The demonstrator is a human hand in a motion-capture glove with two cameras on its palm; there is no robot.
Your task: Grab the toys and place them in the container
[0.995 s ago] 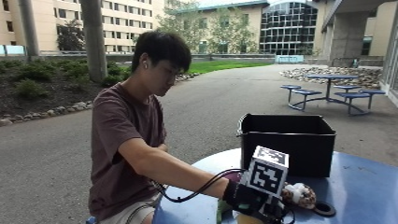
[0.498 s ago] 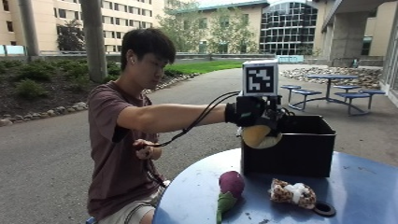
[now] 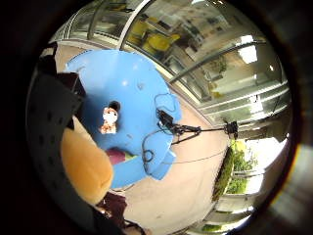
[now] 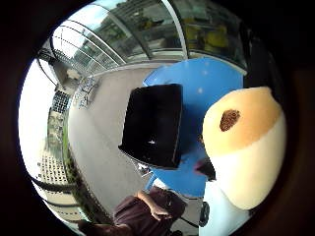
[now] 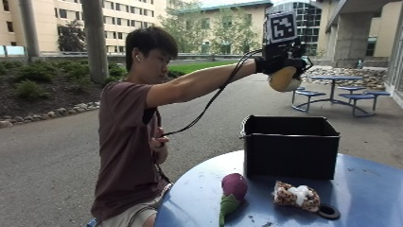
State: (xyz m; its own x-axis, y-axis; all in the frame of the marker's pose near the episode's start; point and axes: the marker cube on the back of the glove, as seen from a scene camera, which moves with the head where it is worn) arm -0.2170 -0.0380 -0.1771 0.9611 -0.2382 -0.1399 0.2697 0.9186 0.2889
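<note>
Right hand (image 5: 281, 64) risen, gripping tan plush (image 5: 284, 79) high above black container (image 5: 290, 146).

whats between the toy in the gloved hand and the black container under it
Nothing: in the outside view the tan plush toy, gripped by the right hand, hangs in open air above the black container, whose top is open.

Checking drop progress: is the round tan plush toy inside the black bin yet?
Out. The gloved right hand holds the round tan plush toy above the black bin.
</note>
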